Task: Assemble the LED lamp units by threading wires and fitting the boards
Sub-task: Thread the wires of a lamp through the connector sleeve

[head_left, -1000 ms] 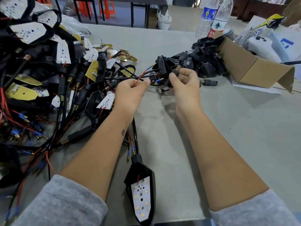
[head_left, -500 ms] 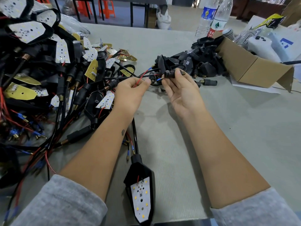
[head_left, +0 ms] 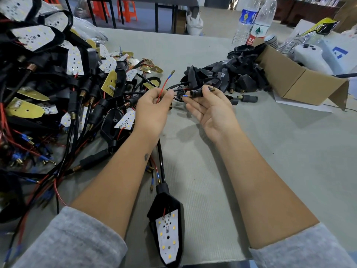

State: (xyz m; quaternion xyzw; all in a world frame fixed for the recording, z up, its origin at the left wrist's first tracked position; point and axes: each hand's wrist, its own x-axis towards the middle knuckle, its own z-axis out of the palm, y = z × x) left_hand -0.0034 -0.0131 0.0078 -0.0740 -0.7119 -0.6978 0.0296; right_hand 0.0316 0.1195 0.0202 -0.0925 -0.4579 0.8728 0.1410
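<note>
Centre of frame, above the grey bench (head_left: 270,161). Left hand (head_left: 152,111) pinches a thin red wire with blue-sleeved brass tip (head_left: 164,86), tip pointing up. Right hand (head_left: 212,111), palm up, pinches a short black threaded stem piece (head_left: 201,92) between thumb and fingertips; a blue-tipped lead (head_left: 184,96) meets its left end. Finished black lamp housing with white LED board (head_left: 167,231) lies at lower centre.

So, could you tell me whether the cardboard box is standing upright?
No, the cardboard box lies tipped on its side, its open end facing the pile of black parts.
</note>
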